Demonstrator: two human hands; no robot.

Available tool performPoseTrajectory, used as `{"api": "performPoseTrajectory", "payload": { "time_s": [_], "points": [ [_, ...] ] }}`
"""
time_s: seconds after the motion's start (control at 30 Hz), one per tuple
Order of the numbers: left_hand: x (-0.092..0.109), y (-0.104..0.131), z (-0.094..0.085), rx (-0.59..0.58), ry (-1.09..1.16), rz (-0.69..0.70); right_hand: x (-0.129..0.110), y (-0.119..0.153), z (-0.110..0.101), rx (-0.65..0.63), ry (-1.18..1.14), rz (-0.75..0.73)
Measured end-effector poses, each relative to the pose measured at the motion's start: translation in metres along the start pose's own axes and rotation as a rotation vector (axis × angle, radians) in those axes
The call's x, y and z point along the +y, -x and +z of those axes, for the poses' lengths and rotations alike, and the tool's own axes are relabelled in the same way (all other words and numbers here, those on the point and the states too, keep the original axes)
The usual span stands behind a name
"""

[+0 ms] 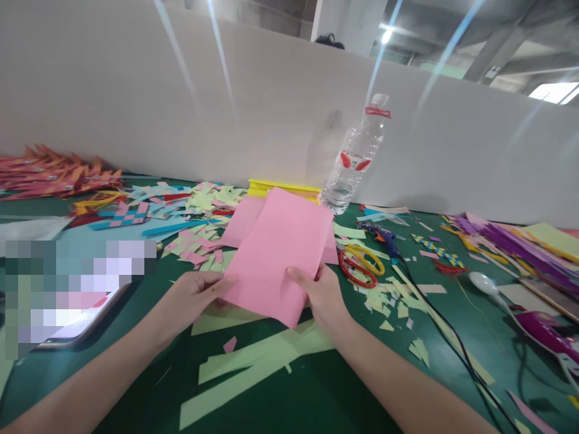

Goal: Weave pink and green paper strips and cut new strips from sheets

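Observation:
A pink sheet of paper [280,253] is held up in front of me, tilted, above the green table. My left hand [199,295] pinches its lower left corner between thumb and fingers. On its right edge, my right hand [319,295] has the thumb on the front and the fingers behind. More pink paper [242,220] lies behind the sheet and is partly hidden by it. Below the hands, pale green paper strips [257,355] spread over the table. Scissors with red and yellow handles [362,262] rest just right of the sheet.
A clear plastic bottle [355,163] stands by the white partition [181,102]. Paper scraps [208,202] cover the back. At right are a glue gun [382,235], its black cord and a white spoon [484,282]. A blurred-out phone [85,313] is at left, orange folded paper [58,172] behind.

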State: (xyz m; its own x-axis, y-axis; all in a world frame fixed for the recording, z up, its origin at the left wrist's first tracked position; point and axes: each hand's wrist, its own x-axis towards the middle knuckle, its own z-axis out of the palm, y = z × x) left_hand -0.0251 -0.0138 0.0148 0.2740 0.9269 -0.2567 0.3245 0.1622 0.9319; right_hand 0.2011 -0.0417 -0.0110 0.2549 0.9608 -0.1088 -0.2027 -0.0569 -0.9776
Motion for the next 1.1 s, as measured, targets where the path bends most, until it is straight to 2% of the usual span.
{"api": "performPoseTrajectory", "payload": {
  "time_s": [0.1,0.17,0.33,0.6,0.77,0.97,1.1],
  "points": [
    [0.000,-0.001,0.001,-0.058,0.020,-0.008,-0.002,0.001,0.000,0.019,0.001,-0.114],
    [0.001,0.000,0.002,-0.034,0.071,-0.030,-0.004,0.002,0.000,0.018,0.013,-0.178],
    [0.006,0.003,0.002,0.006,0.244,-0.118,-0.004,0.001,-0.001,0.037,0.047,-0.172],
    [0.007,0.003,0.002,0.012,0.273,-0.152,-0.002,-0.003,-0.003,0.031,0.011,-0.213],
    [0.006,0.003,0.003,-0.018,0.229,-0.129,-0.002,-0.003,-0.002,0.031,0.047,-0.197],
    [0.000,0.003,0.004,-0.193,0.055,-0.010,-0.007,0.003,0.000,0.048,0.104,-0.197],
    [-0.003,0.000,0.002,-0.112,-0.099,0.045,-0.014,0.003,-0.002,0.060,0.203,-0.229]
  ]
}}
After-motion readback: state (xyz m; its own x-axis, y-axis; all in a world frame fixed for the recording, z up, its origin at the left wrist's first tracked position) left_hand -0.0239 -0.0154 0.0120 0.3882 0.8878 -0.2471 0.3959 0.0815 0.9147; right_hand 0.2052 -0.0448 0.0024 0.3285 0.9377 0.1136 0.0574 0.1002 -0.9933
